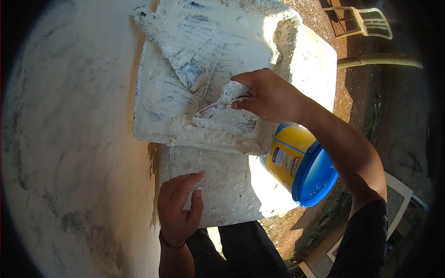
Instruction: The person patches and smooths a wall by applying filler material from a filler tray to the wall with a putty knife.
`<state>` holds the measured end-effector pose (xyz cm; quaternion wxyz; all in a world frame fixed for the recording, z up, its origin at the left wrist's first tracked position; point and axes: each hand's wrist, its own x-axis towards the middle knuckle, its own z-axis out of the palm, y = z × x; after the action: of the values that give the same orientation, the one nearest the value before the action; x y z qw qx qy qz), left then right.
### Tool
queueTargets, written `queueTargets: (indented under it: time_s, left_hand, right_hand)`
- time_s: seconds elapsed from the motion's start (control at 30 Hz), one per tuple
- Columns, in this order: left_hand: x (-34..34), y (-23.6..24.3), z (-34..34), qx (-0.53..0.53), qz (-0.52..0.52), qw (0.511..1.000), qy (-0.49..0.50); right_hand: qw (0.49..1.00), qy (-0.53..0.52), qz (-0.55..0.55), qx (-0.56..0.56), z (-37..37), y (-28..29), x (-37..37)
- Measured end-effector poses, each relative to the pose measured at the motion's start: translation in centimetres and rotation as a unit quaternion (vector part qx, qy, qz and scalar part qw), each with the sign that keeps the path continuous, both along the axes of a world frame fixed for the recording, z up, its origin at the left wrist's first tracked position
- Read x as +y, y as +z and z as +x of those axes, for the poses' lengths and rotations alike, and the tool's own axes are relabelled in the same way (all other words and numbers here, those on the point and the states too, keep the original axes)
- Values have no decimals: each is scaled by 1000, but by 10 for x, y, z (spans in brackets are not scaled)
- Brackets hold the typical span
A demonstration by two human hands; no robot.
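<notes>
My right hand grips the handle of a putty knife caked in white paste. Its wide blade rests in the wet putty along the near edge of a large, smeared tray. A second flat, paste-covered tool, with a hole in its handle end, lies across the tray; whether it is a brush or another knife I cannot tell. My left hand hovers near the tray's close side, thumb and forefinger apart, the other fingers curled. White residue marks its thumb, and nothing is visible in its hold.
Under the tray is a rough concrete slab, partly sunlit. A yellow bucket with a blue rim lies tipped at the right. On the left runs a pale plastered wall. Farther off are a plastic chair and a pole.
</notes>
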<state>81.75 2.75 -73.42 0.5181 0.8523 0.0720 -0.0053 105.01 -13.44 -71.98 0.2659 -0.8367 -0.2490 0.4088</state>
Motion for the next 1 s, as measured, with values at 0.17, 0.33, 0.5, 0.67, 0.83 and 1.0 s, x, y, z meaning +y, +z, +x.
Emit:
queueTargets:
  time_s: [0.17, 0.33, 0.5, 0.67, 0.83, 1.0]
  left_hand:
    - [-2, -4, 5, -20, -13, 1000, 10]
    - [-2, -5, 15, -45, -13, 999, 10]
    - [-4, -5, 18, -52, -21, 998, 11]
    - [-6, -5, 19, -53, -21, 998, 9]
    - [-9, -4, 20, -50, -24, 998, 10]
    - [-8, -1, 21, -43, -19, 999, 0]
  right_hand:
    - [1000, -10, -16, -4, -2, 0, -2]
    - [997, 57, -12, -53, -3, -3, -5]
    - [998, 52, -7, -47, 0, -3, -8]
    - [999, 29, -12, -32, -1, 1, -9]
    - [998, 53, -24, -39, -3, 1, -13]
    - [997, 63, -31, -45, -1, 4, -15]
